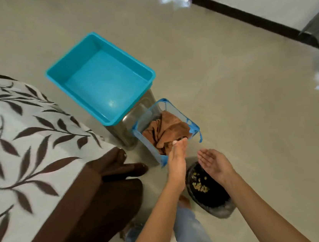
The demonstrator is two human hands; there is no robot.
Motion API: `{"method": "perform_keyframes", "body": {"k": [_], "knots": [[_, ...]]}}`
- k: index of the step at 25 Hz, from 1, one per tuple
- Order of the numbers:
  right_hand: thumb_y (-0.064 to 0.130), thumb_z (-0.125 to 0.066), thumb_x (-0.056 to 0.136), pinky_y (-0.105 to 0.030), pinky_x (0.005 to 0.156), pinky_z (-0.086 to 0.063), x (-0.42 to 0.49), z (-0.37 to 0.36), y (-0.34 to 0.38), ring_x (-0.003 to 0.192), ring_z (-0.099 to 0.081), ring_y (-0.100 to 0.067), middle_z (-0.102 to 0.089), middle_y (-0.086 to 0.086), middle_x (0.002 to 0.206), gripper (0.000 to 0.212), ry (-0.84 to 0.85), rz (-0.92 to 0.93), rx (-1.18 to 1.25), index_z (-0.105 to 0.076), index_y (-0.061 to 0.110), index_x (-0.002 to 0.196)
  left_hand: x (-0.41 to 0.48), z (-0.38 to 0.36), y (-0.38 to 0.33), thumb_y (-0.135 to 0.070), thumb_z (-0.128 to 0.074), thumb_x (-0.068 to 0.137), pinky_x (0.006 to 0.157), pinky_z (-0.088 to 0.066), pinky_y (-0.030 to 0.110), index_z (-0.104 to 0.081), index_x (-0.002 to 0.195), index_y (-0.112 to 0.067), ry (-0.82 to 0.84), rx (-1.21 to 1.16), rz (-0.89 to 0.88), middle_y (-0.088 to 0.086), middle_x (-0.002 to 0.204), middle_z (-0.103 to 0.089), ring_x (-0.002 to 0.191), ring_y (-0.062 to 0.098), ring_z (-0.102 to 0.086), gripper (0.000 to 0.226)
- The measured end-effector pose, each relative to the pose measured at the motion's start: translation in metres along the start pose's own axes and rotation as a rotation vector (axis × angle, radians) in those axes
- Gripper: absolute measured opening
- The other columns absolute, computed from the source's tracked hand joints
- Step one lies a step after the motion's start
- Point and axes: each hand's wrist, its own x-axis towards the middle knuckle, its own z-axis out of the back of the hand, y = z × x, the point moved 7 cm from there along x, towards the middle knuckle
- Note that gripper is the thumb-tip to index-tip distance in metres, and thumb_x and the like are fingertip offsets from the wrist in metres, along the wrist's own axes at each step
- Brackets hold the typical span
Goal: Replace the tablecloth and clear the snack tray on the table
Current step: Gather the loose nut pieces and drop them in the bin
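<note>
A white tablecloth with dark leaf print (16, 138) covers the table at the left, over a brown cloth (81, 211) that hangs down its side. On the floor stands a dark bin (207, 191) with yellowish snack bits inside. My left hand (177, 163) and my right hand (214, 164) hover over the bin, both flat, fingers apart, holding nothing. Just beyond them a blue-trimmed mesh basket (145, 126) holds a crumpled brown cloth (166, 132). An empty turquoise tray (101, 79) rests on a steel stool.
The steel stool (132, 120) under the tray stands between the table and the basket. Beige floor tiles (253, 109) spread to the right. A dark skirting line (242, 18) runs along the far wall. My jeans leg (188, 230) shows below my arms.
</note>
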Motion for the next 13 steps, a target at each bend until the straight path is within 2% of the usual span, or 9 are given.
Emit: {"method": "perform_keyframes", "body": {"k": [2,4,8,11,13], "knots": [[0.015,-0.043,0.097,-0.023,0.072,-0.056,-0.033,-0.062,0.012,0.08,-0.07,-0.015,-0.072,-0.009,0.086,0.022,0.088,0.046,-0.123,-0.062,0.005,0.091,-0.015,0.017,-0.046,-0.043,-0.029,0.101,0.103,-0.038,0.02,-0.055,0.13,-0.008,-0.042,-0.037,-0.051,0.002,0.131,-0.058,0.124,0.013,-0.052,0.052],[0.015,-0.045,0.097,-0.023,0.072,-0.056,-0.066,-0.126,0.018,0.074,-0.071,-0.013,-0.074,-0.006,0.079,0.021,0.177,0.11,-0.254,-0.064,0.005,0.092,-0.03,0.042,-0.092,-0.032,-0.028,0.105,0.1,-0.041,0.02,-0.058,0.124,-0.008,-0.083,-0.097,-0.11,0.006,0.128,-0.06,0.119,0.014,-0.056,0.043],[0.011,-0.049,0.094,-0.02,0.068,-0.054,-0.142,-0.262,-0.004,0.072,-0.068,-0.01,-0.073,0.0,0.073,0.017,0.38,0.258,-0.523,-0.065,0.009,0.089,-0.076,0.125,-0.178,-0.028,-0.031,0.105,0.081,-0.05,0.011,-0.06,0.117,-0.007,-0.222,-0.203,-0.298,0.004,0.111,-0.066,0.099,0.009,-0.063,0.038],[0.009,-0.05,0.094,-0.021,0.073,-0.052,-0.206,-0.36,-0.063,0.076,-0.068,-0.012,-0.073,0.001,0.071,0.019,0.58,0.368,-0.737,-0.067,0.01,0.084,-0.124,0.22,-0.219,-0.028,-0.034,0.104,0.094,-0.05,0.022,-0.063,0.115,-0.009,-0.394,-0.237,-0.436,0.004,0.113,-0.068,0.106,0.014,-0.063,0.036],[0.011,-0.053,0.094,-0.024,0.08,-0.053,-0.249,-0.417,-0.119,0.085,-0.069,-0.015,-0.074,-0.002,0.081,0.016,0.728,0.409,-0.867,-0.068,0.01,0.087,-0.164,0.289,-0.236,-0.029,-0.036,0.104,0.096,-0.049,0.026,-0.063,0.117,-0.011,-0.523,-0.251,-0.502,0.001,0.113,-0.068,0.106,0.012,-0.063,0.035]]}}
